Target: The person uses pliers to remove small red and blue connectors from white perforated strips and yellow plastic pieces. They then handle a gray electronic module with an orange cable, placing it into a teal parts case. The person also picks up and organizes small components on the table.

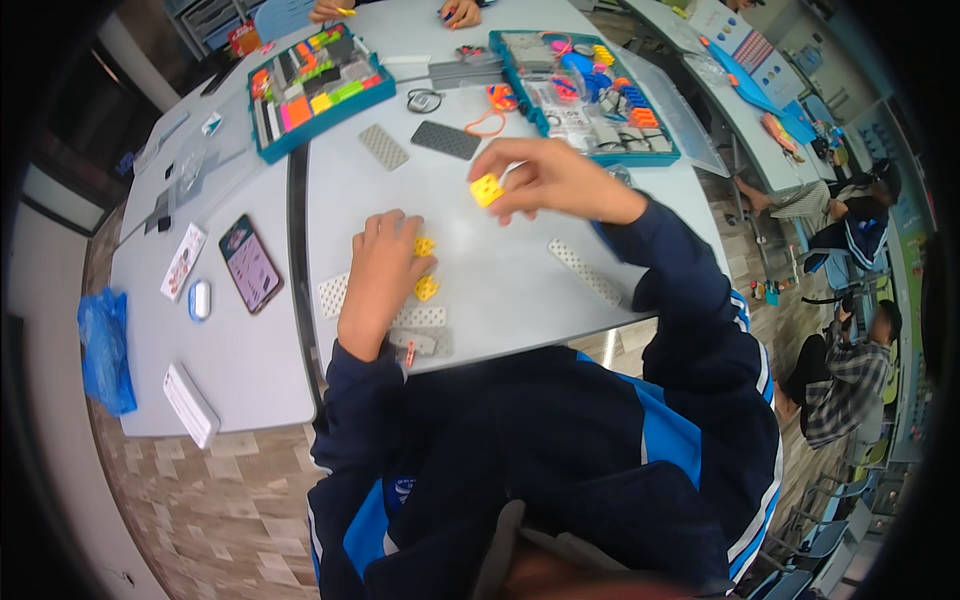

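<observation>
My right hand [545, 180], raised over the table, pinches a small yellow building piece [486, 189] with holes between thumb and fingers. My left hand [380, 275] lies palm down on the table, its fingers stretched forward. Right beside its fingers and thumb sit two more yellow pieces, one farther away [425, 246] and one nearer [427, 289]; whether the hand touches them I cannot tell. Partly under and around the left hand are a white perforated plate [333, 297], another light perforated strip [420, 317] and a small clear bag [425, 343].
Two teal trays of building parts, left [385, 92] and right [672, 157], stand at the back. A dark grey plate [446, 140], light grey plate [383, 147] and white strip [583, 270] lie around. A phone [250, 262] rests leftward. Another person's hands [462, 12] show opposite.
</observation>
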Motion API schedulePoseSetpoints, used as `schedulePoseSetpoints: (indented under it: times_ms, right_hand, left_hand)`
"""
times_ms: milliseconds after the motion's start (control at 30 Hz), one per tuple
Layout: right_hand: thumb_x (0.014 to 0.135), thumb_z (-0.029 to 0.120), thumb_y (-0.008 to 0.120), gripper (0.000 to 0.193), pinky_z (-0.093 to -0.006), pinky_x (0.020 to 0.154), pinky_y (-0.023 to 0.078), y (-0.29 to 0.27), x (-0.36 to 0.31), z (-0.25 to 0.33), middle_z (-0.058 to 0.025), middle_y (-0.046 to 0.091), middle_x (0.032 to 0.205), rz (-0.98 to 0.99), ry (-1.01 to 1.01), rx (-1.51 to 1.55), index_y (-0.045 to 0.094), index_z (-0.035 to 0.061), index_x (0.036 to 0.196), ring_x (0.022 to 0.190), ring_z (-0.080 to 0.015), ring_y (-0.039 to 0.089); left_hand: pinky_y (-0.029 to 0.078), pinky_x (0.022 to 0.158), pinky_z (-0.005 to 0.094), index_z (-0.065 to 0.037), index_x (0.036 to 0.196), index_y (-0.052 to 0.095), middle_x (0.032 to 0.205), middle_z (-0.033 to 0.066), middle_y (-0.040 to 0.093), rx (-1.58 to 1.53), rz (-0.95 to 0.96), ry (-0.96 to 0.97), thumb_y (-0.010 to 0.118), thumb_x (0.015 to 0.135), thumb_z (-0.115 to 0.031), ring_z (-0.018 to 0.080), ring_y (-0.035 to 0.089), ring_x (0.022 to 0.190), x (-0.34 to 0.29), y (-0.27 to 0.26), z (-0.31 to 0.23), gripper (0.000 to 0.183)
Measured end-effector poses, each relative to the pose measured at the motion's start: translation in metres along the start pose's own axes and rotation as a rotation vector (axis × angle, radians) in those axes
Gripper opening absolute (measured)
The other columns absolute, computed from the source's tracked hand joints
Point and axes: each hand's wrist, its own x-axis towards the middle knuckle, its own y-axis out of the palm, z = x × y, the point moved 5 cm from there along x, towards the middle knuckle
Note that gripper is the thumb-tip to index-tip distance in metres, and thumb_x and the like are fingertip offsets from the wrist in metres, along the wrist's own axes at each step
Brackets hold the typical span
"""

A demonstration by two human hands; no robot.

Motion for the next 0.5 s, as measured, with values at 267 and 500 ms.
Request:
schedulePoseSetpoints:
  times_ms: [267, 500]
  right_hand:
    - [0.092, 0.012, 0.064, 0.041, -0.0220, 0.072, 0.054, -0.261, -0.026, -0.126, -0.0038, 0.073, 0.095, -0.538, 0.262, -0.157, 0.066, 0.0088, 0.133, 0.085, -0.0089, 0.070]
    - [0.093, 0.015, 0.068, 0.042, -0.0231, 0.078, 0.057, -0.408, 0.023, -0.252, -0.0056, 0.076, 0.105, -0.651, 0.509, -0.911, 0.066, 0.0151, 0.135, 0.084, -0.0144, 0.073]
  left_hand:
    - [0.048, 0.090, 0.0395, -0.004, 0.107, 0.069, 0.105, 0.0116, 0.061, -0.174, 0.001, 0.029, 0.074, 0.081, -0.006, 0.0305, 0.057, 0.103, 0.016, 0.013, 0.006, 0.027]
    - [0.048, 0.093, 0.0379, -0.002, 0.107, 0.068, 0.105, 0.0117, 0.061, -0.241, 0.000, 0.010, 0.072, 0.083, -0.004, 0.0286, 0.056, 0.107, 0.020, 0.016, 0.011, 0.024]
